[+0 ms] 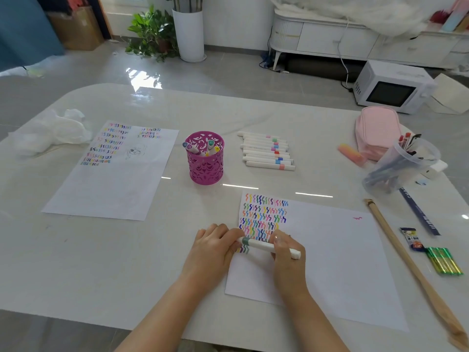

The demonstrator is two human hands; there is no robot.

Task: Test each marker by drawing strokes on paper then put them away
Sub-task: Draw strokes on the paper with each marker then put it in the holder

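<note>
A white marker with a grey-green band (261, 245) lies level between both hands, just above the near sheet of paper (330, 255). My left hand (215, 246) grips its banded left end. My right hand (285, 250) holds the barrel near the right end. Rows of coloured zigzag strokes (264, 217) fill the sheet's upper left corner. A pink cut-out pen holder (205, 158) with several markers in it stands behind. A row of several white markers (267, 151) lies to its right.
A second stroke-covered sheet (111, 174) lies at the left, crumpled white plastic (48, 130) beyond it. At the right are a pink pencil case (375, 130), a clear cup of pens (401, 166), a long wooden stick (411, 265), a blue ruler (418, 212) and green sticks (444, 261).
</note>
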